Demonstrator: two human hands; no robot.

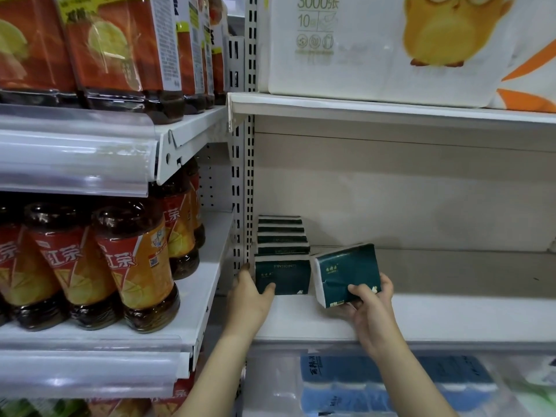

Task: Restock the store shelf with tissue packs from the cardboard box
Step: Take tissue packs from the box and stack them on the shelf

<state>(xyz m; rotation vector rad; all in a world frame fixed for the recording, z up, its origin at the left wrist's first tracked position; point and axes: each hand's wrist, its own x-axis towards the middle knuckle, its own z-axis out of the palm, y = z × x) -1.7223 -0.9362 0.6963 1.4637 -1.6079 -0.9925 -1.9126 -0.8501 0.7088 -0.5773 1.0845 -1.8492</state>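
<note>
Our left hand (249, 293) clasps the front pack (284, 276) of the row (281, 233), thumb across its face, probably to keep the row from toppling. Just right of that thumb, our right hand (373, 305) grips a tilted tissue pack (346, 270) above the shelf (436, 320), seemingly angled to start a second row.

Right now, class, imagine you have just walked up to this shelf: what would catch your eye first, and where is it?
First, the dark green tissue pack, tilted in the right hand over the white shelf, just right of the row of matching packs whose front pack the left hand holds. Next, the big white pack with a yellow owl on the shelf above, and the red-labelled tea bottles at left.
</note>
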